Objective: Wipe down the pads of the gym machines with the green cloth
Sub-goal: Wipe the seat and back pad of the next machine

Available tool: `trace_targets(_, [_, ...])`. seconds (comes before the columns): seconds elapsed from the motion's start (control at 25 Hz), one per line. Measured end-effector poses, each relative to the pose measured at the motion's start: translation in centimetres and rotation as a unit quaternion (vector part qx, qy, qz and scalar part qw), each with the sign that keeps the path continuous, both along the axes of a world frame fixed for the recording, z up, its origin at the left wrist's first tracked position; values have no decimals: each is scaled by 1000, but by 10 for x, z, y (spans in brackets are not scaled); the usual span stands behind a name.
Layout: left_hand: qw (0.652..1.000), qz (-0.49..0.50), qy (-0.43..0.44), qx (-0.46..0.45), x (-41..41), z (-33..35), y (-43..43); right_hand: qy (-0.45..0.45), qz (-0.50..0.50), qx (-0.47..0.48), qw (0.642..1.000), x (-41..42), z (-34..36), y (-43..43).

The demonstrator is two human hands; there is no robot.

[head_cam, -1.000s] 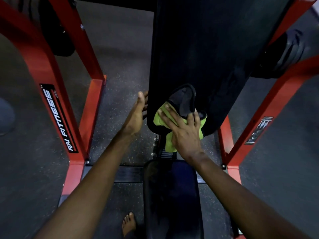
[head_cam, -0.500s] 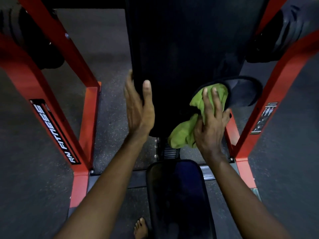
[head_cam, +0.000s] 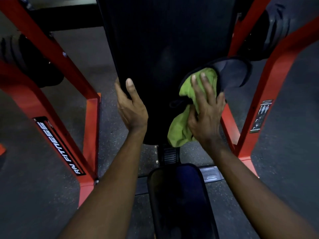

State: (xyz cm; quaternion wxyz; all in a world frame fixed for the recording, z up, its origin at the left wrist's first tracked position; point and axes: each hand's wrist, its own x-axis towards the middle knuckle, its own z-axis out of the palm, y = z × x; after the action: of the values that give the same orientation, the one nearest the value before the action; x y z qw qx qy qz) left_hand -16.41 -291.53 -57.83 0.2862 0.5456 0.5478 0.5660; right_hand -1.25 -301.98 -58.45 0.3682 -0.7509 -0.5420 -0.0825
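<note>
Right hand (head_cam: 205, 109): fingers spread, thumb tucked in, pressing green cloth (head_cam: 183, 128) on back pad (head_cam: 164, 40), lower right, under loose cover flap (head_cam: 233, 73).
Left hand (head_cam: 132, 107): clasps the pad's left edge, thumb on front.
Change: cloth has travelled from lower centre to right edge; left hand, earlier loose, now steadies.
Progress: lower strip likely wiped; upper pad and seat pad (head_cam: 181, 195) apparently remain.

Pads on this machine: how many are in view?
2. The long back pad runs up the centre; the smaller seat pad lies below it, at bottom centre. Others may be out of frame.
</note>
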Motion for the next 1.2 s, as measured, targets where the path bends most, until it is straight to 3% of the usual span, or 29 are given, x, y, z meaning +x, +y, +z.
trace_targets(0.12, [1000,-3,3,-5,1,1,-1,43,-44,43,997,-3,23,17])
trace_targets(0.32, [1000,3,-2,3,2,7,-6,100,-15,-12,995,-9,-27,-28])
trace_targets(0.52, [1000,16,1,1,4,3,-4,142,-16,36,989,-1,-8,-12])
trace_targets(0.64, [1000,25,7,1,4,0,-3,130,-16,73,989,9,2,0])
trace_targets(0.84, [999,33,28,20,4,-3,2,176,-11,69,982,11,-38,-30])
trace_targets(1.2, [996,63,54,14,12,7,-10,128,8,86,988,28,9,3])
